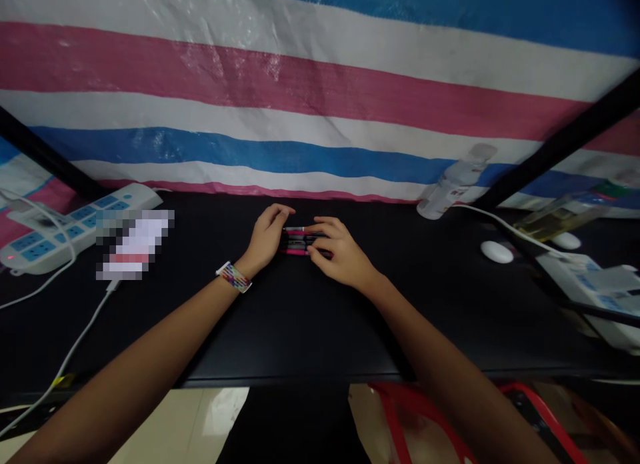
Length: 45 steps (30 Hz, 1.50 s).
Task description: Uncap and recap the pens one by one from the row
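Note:
Several pens (296, 241) with pink and dark barrels lie side by side on the black tabletop (300, 324), between my two hands. My left hand (269, 234) rests on its edge at the pens' left ends, its fingers stretched forward and curved a little inward. Over the right part of the row is my right hand (344, 252), fingers spread and thumb apart, the fingertips touching the pens. The right ends of the pens are partly hidden beneath it. A colourful woven band (235, 277) circles my left wrist.
At left are a white power strip (80, 227) and a blurred-out object (137, 244) with a white cable (80, 344). A clear bottle (453, 184), a white oval object (497, 252), a bottle of yellowish liquid (560, 214) and another power strip (590, 297) stand right. Striped sheeting (320, 91) hangs behind.

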Available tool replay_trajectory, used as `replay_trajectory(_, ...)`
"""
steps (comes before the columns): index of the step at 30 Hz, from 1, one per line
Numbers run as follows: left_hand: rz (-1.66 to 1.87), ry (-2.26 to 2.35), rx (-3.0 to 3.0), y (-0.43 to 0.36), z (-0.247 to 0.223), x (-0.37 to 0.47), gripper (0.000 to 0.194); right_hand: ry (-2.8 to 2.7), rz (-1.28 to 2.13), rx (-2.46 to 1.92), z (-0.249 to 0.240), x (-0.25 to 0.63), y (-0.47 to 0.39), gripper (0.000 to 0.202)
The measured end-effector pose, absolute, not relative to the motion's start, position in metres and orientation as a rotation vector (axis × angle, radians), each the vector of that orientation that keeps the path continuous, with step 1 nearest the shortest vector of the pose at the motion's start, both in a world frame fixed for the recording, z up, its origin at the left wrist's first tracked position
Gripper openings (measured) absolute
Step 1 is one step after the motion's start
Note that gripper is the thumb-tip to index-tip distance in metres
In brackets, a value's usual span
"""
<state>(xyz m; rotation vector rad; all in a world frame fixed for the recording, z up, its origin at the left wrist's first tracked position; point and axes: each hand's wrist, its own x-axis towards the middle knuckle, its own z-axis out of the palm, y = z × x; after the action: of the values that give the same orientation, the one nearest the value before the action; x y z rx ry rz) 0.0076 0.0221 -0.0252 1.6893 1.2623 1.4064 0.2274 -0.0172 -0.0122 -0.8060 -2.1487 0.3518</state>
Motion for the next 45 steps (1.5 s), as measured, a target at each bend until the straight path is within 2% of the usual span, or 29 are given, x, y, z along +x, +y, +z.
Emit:
replay_trajectory(4, 1.411, 1.268, 1.72, 0.023, -0.026, 0.008, 0.025, -2.207, 0.369, -0.762, -0.008, 0.227, -0.022, 0.022)
replay_trajectory(9, 1.395, 1.28, 1.747, 0.021, -0.026, 0.01, 0.024, -2.309, 0.335, -0.768, -0.009, 0.231, -0.022, 0.005)
replay_trajectory(17, 1.429, 1.212, 1.834, 0.014, -0.017, 0.01, 0.022, -2.322, 0.237, -0.727, -0.005, 0.23, -0.021, 0.009)
replay_trajectory(23, 1.411, 1.123, 1.991, 0.004, -0.005, 0.009, 0.03, -2.199, 0.138, -0.935, 0.004, 0.236, -0.021, 0.028)
replay_trajectory(28, 1.306, 1.086, 2.049, 0.0, -0.006, 0.014, 0.015, -2.056, 0.147, -1.092, -0.003, 0.236, -0.019, 0.031)
replay_trajectory(31, 1.347, 1.125, 1.986, 0.002, -0.008, 0.014, 0.013, -1.804, 0.294, -1.163, -0.008, 0.237, -0.011, 0.024)
replay_trajectory(36, 1.44, 1.165, 1.864, 0.006, -0.008, 0.012, 0.01, -1.241, 1.022, -1.097, -0.008, 0.243, 0.005, 0.024)
replay_trajectory(38, 1.459, 1.172, 1.837, 0.007, -0.008, 0.012, 0.009, -1.124, 1.205, -1.031, -0.005, 0.245, 0.007, 0.021)
replay_trajectory(45, 1.435, 1.133, 1.835, 0.007, -0.008, 0.009, 0.011, -1.065, 1.304, -0.919, -0.006, 0.242, 0.006, 0.031)
